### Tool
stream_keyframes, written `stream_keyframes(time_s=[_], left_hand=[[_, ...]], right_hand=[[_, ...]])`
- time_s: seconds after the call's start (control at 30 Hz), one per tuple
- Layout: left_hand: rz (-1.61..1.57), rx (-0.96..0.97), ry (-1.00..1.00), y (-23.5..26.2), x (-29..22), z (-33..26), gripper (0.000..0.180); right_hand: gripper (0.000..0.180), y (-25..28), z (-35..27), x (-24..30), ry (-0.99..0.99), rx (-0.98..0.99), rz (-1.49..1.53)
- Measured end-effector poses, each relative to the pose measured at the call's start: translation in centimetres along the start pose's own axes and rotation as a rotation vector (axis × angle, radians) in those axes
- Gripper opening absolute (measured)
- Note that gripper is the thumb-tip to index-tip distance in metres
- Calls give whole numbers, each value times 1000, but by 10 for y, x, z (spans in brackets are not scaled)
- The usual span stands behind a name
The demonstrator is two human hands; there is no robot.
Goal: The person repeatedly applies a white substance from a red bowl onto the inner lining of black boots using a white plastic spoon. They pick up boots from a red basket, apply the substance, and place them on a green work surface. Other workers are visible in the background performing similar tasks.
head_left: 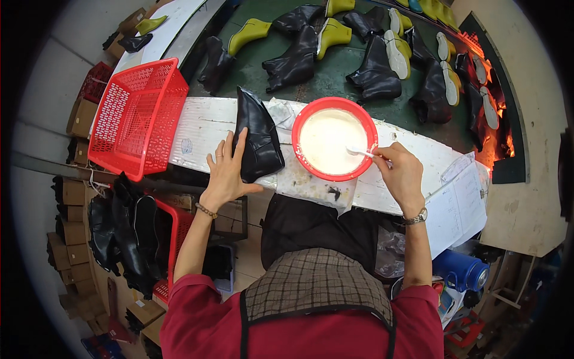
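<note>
A black leather ankle boot upper [258,139] lies on the white board, its narrow end pointing away from me. My left hand [229,167] rests against its near left side, fingers spread and thumb stretched out below it. Right of the boot stands a red plastic bowl [372,128] of creamy white liquid [326,137]. My right hand [399,173] is closed on a small brush with a white handle [362,152], whose tip dips into the liquid. The bristles are hidden there.
A red basket [164,128] stands on the left. Beyond the board, a green conveyor [239,78] carries black boots [293,63], yellow-green shoe lasts [249,34] and pale soles [397,54] towards a glowing heater [502,140]. Papers [451,209] and a blue jug [459,270] are at right.
</note>
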State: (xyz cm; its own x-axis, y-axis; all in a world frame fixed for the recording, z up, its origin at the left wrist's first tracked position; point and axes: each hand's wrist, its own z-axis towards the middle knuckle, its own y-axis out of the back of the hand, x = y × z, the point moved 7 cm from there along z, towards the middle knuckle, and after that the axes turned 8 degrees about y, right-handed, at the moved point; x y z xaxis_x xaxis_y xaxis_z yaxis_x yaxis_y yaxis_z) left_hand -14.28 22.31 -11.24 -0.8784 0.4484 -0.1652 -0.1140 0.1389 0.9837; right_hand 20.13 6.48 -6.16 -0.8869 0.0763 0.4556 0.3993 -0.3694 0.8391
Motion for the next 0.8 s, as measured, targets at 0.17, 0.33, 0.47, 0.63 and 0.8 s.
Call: stream_keyframes(time_s=[0.17, 0.33, 0.47, 0.63, 0.8], left_hand=[[-216, -39, 15, -5, 8, 3, 117], [-403, -204, -49, -5, 17, -1, 113], [-411, -222, -133, 30, -23, -18, 107], [-493, -172, -295, 53, -61, -27, 109], [-640, -83, -461, 61, -76, -41, 113]], right_hand=[[14, 4, -5, -5, -27, -94, 138], [14, -5, -23, -30, -107, -124, 178], [15, -1, -17, -13, -96, -173, 310], [18, 5, 8, 43, 69, -180, 612], [14, 7, 16, 38, 132, -211, 561]])
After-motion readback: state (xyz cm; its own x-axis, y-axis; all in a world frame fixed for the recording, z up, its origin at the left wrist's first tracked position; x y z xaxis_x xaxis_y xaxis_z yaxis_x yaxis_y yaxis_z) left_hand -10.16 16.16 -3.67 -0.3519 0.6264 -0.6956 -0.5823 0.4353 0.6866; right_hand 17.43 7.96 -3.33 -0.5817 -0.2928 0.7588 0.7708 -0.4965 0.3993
